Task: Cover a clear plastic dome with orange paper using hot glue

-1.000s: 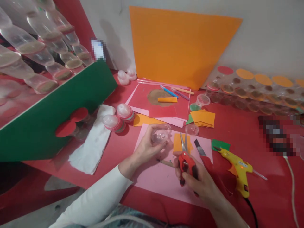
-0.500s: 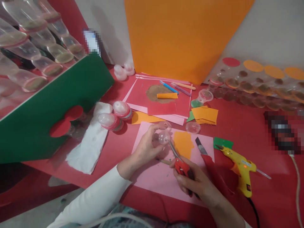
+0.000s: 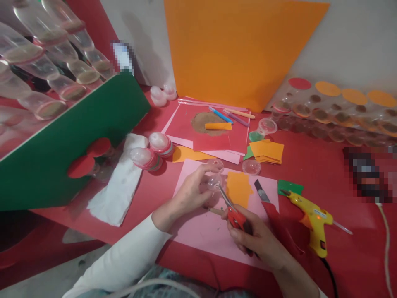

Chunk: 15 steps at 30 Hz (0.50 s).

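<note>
My left hand (image 3: 189, 192) grips a small clear plastic cup-shaped piece (image 3: 214, 182) with thumb and fingers, just above a pink sheet (image 3: 198, 231). My right hand (image 3: 248, 231) is closed around the red and black handles of a pair of scissors (image 3: 235, 218). Their narrow metal tips touch the clear piece at its near right side. Under the hands lie a thin tan stick (image 3: 216, 211) and small scraps. Beside them on the pink sheet are an orange paper piece (image 3: 238, 188) and a snap-off utility knife (image 3: 263, 194) with a red handle.
A yellow hot glue gun (image 3: 316, 219) lies at the right, its cord trailing forward. Capped clear cups (image 3: 155, 149), a white cloth (image 3: 114, 186) and a green board (image 3: 77, 145) stand left. Behind are orange cards (image 3: 268, 151), markers (image 3: 221, 115) and a red sheet (image 3: 217, 142).
The scissor tips have shifted slightly down and left against the clear piece. Both hands otherwise keep nearly the same grip; the view has shifted a little.
</note>
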Motion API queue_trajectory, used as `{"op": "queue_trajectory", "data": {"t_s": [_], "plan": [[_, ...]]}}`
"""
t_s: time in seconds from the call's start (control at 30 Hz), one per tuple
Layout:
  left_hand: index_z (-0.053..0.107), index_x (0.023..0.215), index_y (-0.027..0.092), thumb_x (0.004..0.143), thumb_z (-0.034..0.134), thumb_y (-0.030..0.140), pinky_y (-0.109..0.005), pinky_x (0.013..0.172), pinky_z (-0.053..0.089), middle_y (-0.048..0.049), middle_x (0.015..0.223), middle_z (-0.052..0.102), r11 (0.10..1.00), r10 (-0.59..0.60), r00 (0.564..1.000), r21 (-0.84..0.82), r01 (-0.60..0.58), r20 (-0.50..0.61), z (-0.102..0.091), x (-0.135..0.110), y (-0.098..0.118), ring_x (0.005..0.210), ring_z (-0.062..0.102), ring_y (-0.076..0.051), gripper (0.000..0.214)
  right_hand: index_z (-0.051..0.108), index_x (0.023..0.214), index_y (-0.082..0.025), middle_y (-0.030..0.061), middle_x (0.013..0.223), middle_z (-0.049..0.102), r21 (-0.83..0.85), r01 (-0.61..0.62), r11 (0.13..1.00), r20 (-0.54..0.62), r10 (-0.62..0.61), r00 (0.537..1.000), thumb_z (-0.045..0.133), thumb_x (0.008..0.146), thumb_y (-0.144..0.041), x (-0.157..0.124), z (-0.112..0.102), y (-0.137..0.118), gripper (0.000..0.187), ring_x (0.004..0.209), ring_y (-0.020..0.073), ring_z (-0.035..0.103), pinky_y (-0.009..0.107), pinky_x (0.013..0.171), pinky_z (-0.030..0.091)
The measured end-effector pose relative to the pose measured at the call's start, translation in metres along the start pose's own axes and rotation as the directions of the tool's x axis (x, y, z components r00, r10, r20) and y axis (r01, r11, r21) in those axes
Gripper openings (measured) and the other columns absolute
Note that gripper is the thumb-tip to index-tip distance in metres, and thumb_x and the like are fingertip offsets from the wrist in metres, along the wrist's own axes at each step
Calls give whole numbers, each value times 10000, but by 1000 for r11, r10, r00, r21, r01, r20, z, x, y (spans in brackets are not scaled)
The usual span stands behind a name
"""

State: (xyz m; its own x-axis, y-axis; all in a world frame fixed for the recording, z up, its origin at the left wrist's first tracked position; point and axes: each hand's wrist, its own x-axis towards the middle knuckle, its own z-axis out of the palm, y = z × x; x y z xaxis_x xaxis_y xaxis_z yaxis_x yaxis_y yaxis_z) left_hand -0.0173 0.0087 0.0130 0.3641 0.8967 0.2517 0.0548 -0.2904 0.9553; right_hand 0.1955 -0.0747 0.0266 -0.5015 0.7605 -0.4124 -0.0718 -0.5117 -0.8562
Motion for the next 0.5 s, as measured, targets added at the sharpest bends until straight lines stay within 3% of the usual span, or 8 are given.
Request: {"op": "queue_trajectory", "data": {"t_s": [0.17,0.5], "plan": [[588,1211,252,783,620,14,-301,901,616,-91,1357,672,998,-57,997,-22,59,45,-2,1,6,1150,727,-208,491,588,1082,-180,-74,688,474,-128,-28,991,-55,22,998,719,864,-644,-1,0,0,529,457,51,366,188,400,285],[567,1138,268,850,698,149,-278,757,620,-68,1370,646,964,-240,968,-99,247,76,0,0,12,1002,744,-191,338,587,1032,-184,-52,730,473,-281,41,959,-81,-67,994,656,905,-523,-1,0,-3,368,524,82,381,214,455,315]]}}
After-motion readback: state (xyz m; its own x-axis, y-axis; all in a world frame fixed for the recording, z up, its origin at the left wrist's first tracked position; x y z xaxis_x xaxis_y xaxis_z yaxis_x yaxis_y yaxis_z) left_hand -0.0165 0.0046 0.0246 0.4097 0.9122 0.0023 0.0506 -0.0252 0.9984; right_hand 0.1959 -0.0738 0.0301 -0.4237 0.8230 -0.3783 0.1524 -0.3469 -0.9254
